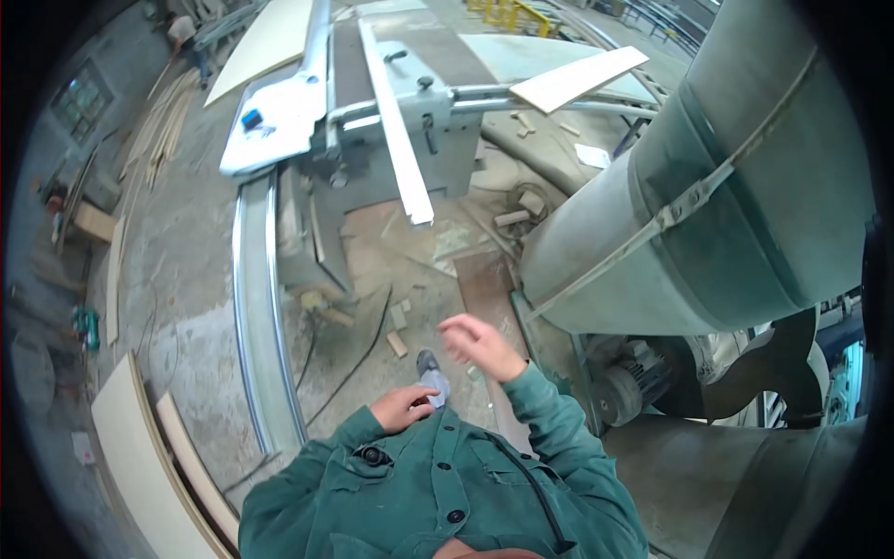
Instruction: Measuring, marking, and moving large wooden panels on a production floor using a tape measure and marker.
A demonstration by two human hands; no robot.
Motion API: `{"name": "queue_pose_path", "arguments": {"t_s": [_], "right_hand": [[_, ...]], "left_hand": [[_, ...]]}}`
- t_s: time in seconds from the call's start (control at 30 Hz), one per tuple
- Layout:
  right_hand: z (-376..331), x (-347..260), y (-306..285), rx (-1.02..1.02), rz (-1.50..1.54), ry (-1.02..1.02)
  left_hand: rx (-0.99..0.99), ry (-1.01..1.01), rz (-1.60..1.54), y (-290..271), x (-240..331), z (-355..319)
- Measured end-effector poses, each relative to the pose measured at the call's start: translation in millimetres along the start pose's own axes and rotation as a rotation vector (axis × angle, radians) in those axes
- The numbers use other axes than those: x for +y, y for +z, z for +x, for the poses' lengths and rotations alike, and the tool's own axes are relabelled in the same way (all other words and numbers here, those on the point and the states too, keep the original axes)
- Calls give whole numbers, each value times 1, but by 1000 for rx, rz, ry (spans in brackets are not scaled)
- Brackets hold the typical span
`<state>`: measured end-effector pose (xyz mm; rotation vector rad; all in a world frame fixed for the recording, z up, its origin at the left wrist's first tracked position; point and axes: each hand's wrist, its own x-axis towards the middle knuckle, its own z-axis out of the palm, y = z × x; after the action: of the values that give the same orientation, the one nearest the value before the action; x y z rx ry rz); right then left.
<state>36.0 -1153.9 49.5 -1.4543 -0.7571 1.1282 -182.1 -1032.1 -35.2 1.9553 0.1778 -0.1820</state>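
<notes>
My left hand [402,408] is in front of my waist, its fingers loosely bent and a little apart, with nothing visible in them. Farther forward and to the right, my right hand [480,345] is raised over the floor with its fingers loosely extended and slightly blurred; it holds nothing that I can see. Ahead stands a grey sliding table saw [372,172]. A long narrow white strip [396,140] lies across its top, its near end jutting past the front edge. A white board [579,79] rests at an angle on the saw's right side.
A metal slide rail [253,317] runs along my left, and big grey duct pipes [643,224] stand at my right above a motor [633,377]. Panels [140,456] lean at lower left. Offcuts [398,344] and a cable [358,359] lie on the floor. A person [182,33] stands far left.
</notes>
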Motion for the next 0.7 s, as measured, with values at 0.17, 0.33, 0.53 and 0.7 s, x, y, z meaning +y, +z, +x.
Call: {"name": "queue_pose_path", "arguments": {"t_s": [0.17, 0.33, 0.53, 0.7], "right_hand": [[93, 65, -139, 440, 157, 274], [186, 45, -248, 499, 273, 274], [345, 25, -396, 573, 471, 209], [447, 24, -520, 816, 647, 76]], "left_hand": [[24, -35, -49, -67, 20, 79], [95, -98, -34, -105, 14, 129], [250, -310, -154, -119, 17, 144], [494, -563, -142, -104, 4, 151]]}}
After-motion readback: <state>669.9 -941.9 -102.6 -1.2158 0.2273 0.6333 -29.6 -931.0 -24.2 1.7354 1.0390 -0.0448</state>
